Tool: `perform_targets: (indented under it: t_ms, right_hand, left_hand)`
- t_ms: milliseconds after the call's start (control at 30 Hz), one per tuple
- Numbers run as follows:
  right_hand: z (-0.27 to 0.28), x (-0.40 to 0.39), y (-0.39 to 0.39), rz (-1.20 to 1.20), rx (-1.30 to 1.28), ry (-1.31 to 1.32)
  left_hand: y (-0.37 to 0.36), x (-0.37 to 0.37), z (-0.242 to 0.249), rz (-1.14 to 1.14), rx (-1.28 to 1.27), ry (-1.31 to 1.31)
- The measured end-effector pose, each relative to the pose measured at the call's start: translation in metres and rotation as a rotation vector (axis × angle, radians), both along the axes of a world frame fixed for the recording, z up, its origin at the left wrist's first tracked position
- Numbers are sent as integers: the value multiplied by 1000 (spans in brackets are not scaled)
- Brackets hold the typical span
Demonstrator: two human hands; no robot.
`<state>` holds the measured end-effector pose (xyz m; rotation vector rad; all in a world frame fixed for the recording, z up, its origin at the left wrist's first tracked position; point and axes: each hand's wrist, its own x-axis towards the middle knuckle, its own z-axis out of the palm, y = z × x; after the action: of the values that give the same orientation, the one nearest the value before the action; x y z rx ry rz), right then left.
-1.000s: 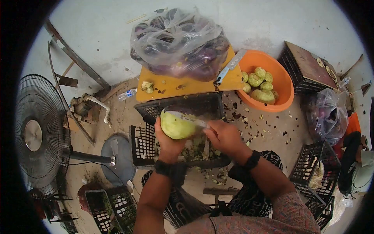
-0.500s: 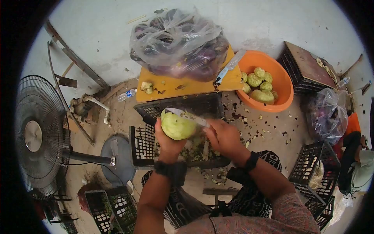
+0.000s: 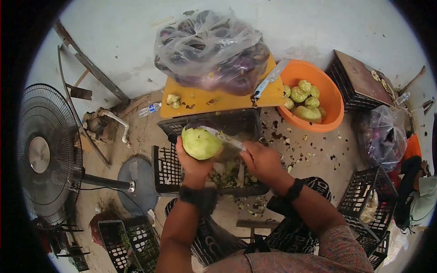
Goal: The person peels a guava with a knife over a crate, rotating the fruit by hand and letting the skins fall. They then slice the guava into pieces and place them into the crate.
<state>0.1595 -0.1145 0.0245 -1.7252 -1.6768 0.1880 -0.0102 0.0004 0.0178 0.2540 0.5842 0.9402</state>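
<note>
My left hand [image 3: 196, 164] is wrapped around a round eggplant [image 3: 200, 144], peeled to pale green flesh, lifted over a black plastic crate [image 3: 165, 170]. The fingers of my right hand [image 3: 264, 163] are closed round the handle of a knife [image 3: 230, 140]. Its blade points left, with the tip right at the eggplant's upper right side. Peel scraps [image 3: 223, 175] lie in the crate below both hands. The knife's handle is mostly hidden in my grip.
A yellow board [image 3: 218, 103] bears a clear bag of purple eggplants [image 3: 211, 59] and a second knife [image 3: 271, 78]. An orange tub [image 3: 334, 107] holds several peeled eggplants. Left stands a fan [image 3: 43, 154]; right are another bag [image 3: 382, 136], black crates [image 3: 368, 193] and a person's sleeve [image 3: 425, 200].
My left hand and the eggplant have shifted slightly left and turned a little. The knife has come off the eggplant's top to its right side, tip now lower right.
</note>
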Motion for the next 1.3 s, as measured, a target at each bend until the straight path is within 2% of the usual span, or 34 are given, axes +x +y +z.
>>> perform_targets:
  t_ms: [100, 200, 300, 367, 400, 467, 500, 567, 767, 900, 967, 1000, 1067, 1200, 1267, 1300]
  right_hand:
    - [1, 3, -4, 17, -102, -18]
    - [-1, 6, -8, 47, -71, -45]
    - [-1, 5, -7, 58, 38, 84]
    - [0, 2, -4, 41, 23, 369]
    - [1, 4, -2, 39, 23, 369]
    - [5, 7, 3, 201, -337, 1091]
    - [11, 8, 3, 201, -337, 1091]
    - [22, 7, 4, 220, -513, 1278]
    - [8, 13, 5, 240, -704, 1496]
    - [4, 21, 0, 178, -803, 1450]
    - [-6, 25, -3, 151, -793, 1162]
    - [-19, 22, -3, 151, -793, 1162]
    - [-43, 12, -4, 18, -54, 430]
    - [6, -1, -8, -38, -168, 352]
    - [8, -7, -6, 6, 11, 227]
    - [6, -6, -4, 4, 11, 229]
  left_hand:
    - [8, -7, -8, 24, 59, -63]
    - [13, -11, -10, 29, 100, -58]
    - [11, -8, -5, 75, 45, -21]
    - [7, -5, -4, 7, 31, -45]
    - [6, -3, -4, -59, 20, -69]
    - [5, 2, -15, -67, 22, -72]
    - [3, 5, -16, -73, 26, -78]
    - [-1, 11, -16, -104, 1, -87]
    - [-2, 12, -18, -172, 32, -73]
    - [1, 7, 2, -69, 7, -59]
    - [6, 2, 5, 14, -8, -49]
    - [8, -1, 3, 14, -8, -49]
    - [12, -5, -3, 32, 19, -54]
    - [7, -3, -7, -49, 38, -125]
    - [2, 4, -6, -62, 60, -72]
    - [3, 4, -9, -64, 60, -70]
